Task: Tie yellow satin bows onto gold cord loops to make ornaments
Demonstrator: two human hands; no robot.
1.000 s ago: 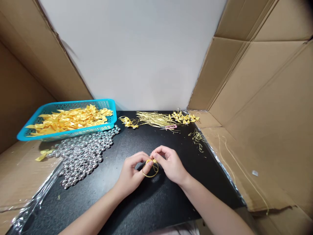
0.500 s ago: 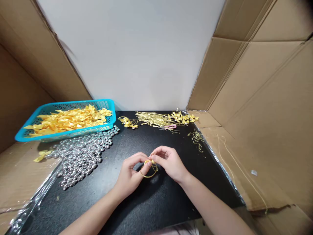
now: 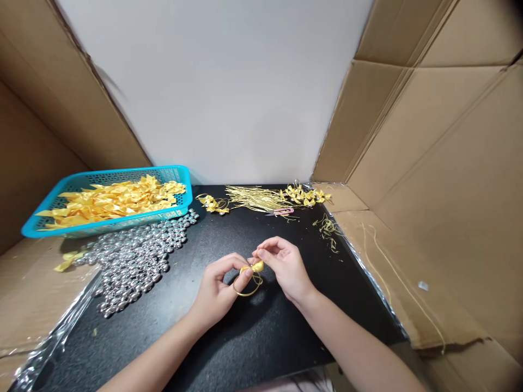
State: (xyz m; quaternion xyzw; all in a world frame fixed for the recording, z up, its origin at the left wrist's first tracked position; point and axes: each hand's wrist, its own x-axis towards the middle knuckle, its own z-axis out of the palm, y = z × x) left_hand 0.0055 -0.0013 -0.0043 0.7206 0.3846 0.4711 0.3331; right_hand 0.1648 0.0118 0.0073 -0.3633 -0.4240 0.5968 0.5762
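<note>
Over the black mat [image 3: 253,337], my left hand [image 3: 218,288] and my right hand [image 3: 284,267] meet fingertip to fingertip. Both pinch a small yellow ribbon bow [image 3: 257,267] with a loop of gold cord [image 3: 247,287] hanging below it. The left thumb and forefinger close on the bow's left side, the right fingers on its right side. What lies behind the bow in the fingers is hidden.
A teal basket [image 3: 61,188] of yellow ribbon bows stands at the left. A heap of silver beads [image 3: 134,256] lies before it. Gold cords [image 3: 255,198], pink scissors [image 3: 281,212] and finished bows [image 3: 306,196] lie at the back. Cardboard walls [image 3: 441,163] close in both sides.
The cord loop has shrunk and the bow now shows between my fingertips. My right fingers lifted slightly. The view drifted a little to the left.
</note>
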